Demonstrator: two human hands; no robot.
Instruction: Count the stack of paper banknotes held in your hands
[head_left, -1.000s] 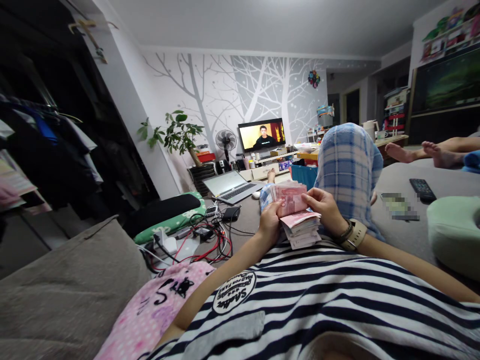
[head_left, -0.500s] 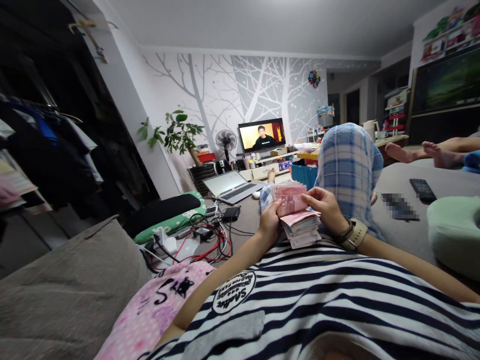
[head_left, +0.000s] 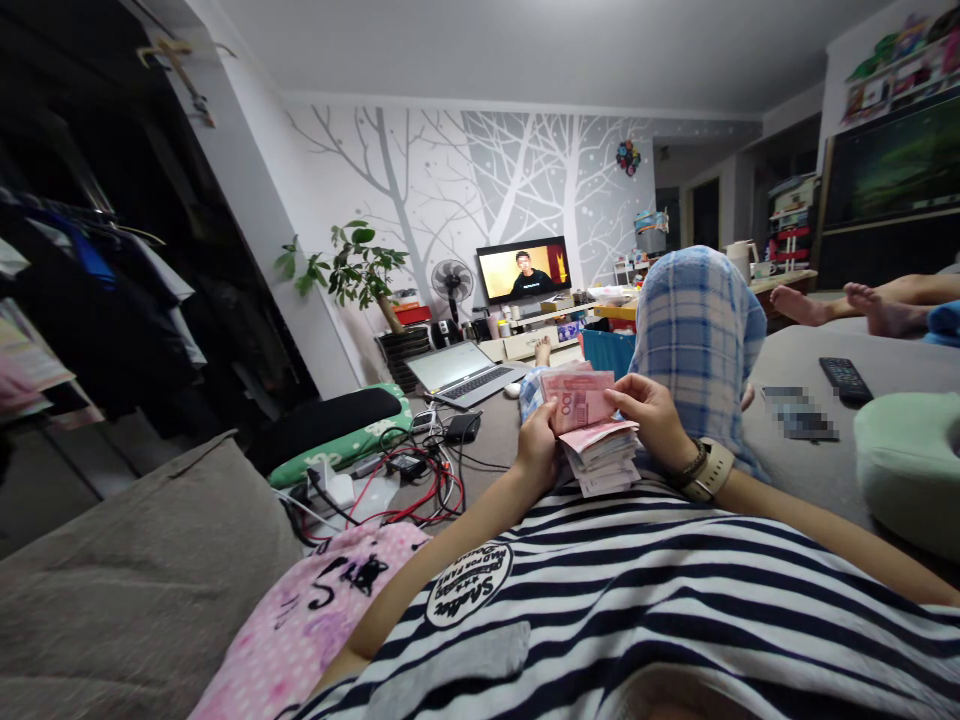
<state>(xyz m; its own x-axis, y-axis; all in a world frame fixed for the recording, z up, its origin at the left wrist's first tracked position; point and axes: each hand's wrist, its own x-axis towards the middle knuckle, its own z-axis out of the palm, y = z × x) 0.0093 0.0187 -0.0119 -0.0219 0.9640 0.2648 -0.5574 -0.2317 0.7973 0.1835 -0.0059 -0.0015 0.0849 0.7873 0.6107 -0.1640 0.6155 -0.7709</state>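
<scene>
My left hand (head_left: 538, 440) is closed around a folded wad of banknotes (head_left: 597, 452), thumb on its face. Reddish notes marked 100 stand up above the hand, while the lower half of the wad folds down toward my striped shirt (head_left: 645, 560). With thumb and fingers pinched, my right hand (head_left: 646, 405) grips the right edge of an upright red banknote (head_left: 579, 398). A watch with a pale strap (head_left: 712, 470) is on the right wrist. The fingers behind the notes are hidden.
Left of my legs lie a laptop (head_left: 469, 375), a tangle of cables (head_left: 427, 480) and a green-edged cushion (head_left: 337, 430). My raised knee (head_left: 694, 310) is beyond the right hand. A remote (head_left: 845, 380) and a pale green pillow (head_left: 911, 460) lie right; another person's feet (head_left: 862, 305) are farther back.
The upright notes have shifted slightly; the fan of notes at the top looks narrower, with one red note showing flatter in front. Both hands stay in nearly the same place.
</scene>
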